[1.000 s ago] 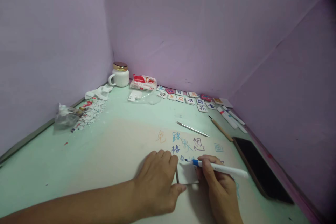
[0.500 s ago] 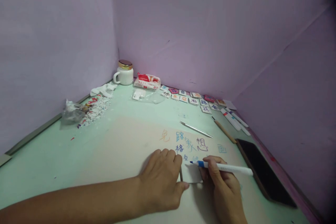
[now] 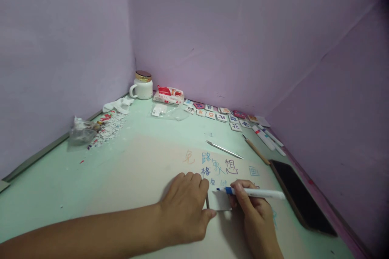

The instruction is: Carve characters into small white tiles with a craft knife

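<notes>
My right hand grips a white felt-tip marker with a blue end. The marker's dark blue tip is over the top edge of a small white square tile; I cannot tell whether it touches. My left hand has its fingers curled and closed at the tile's left side, with the thumb by its lower left corner. A dark side face shows along that edge of the tile. Beneath lies a pale paper sheet with coloured Chinese characters written on it.
Lettered tiles stand along the back wall, beside a tissue pack and a lidded white mug. To the right lie a phone, a wooden-handled carving tool, a metal tool and several markers. Shavings lie left.
The whole view has shifted slightly, moving things a little left in it. My right hand and the marker tip stay close to the tile's upper edge. The left hand keeps its place on the tile.
</notes>
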### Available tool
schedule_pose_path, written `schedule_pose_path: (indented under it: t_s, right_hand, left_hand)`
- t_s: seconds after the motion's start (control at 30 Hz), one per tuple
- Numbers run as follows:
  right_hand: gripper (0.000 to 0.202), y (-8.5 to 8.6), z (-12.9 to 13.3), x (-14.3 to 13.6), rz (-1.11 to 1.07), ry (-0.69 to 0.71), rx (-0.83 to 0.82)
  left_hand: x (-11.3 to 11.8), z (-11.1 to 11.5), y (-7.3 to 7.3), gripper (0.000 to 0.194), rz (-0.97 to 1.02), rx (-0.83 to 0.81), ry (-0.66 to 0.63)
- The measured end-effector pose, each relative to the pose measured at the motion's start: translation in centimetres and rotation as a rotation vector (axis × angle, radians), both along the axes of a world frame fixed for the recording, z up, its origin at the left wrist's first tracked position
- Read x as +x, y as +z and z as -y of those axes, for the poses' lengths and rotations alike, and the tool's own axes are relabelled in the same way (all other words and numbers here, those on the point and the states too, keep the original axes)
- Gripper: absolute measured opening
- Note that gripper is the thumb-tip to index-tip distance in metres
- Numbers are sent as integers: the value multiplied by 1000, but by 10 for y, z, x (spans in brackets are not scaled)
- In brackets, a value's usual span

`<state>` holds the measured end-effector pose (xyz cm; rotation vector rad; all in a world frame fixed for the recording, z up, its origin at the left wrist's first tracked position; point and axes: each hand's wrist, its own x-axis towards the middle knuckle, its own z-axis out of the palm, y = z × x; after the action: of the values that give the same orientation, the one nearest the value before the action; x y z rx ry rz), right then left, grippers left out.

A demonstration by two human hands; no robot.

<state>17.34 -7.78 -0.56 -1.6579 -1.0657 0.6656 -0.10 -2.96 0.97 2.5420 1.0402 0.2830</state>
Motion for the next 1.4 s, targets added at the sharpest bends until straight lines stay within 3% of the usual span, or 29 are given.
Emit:
schedule_pose_path:
  t_s: [0.37, 0.57, 1.4]
  right_hand:
    - [33, 4, 0, -1, -57, 1, -28]
    - [25, 8, 1, -9, -176, -64, 78]
    - [25, 2, 7, 3, -239, -48, 59]
  left_hand:
    - [0, -1, 0, 31, -3, 9, -7]
    - [0, 1, 0, 30, -11, 5, -5]
    - [0, -3, -2, 27, -6, 35, -5]
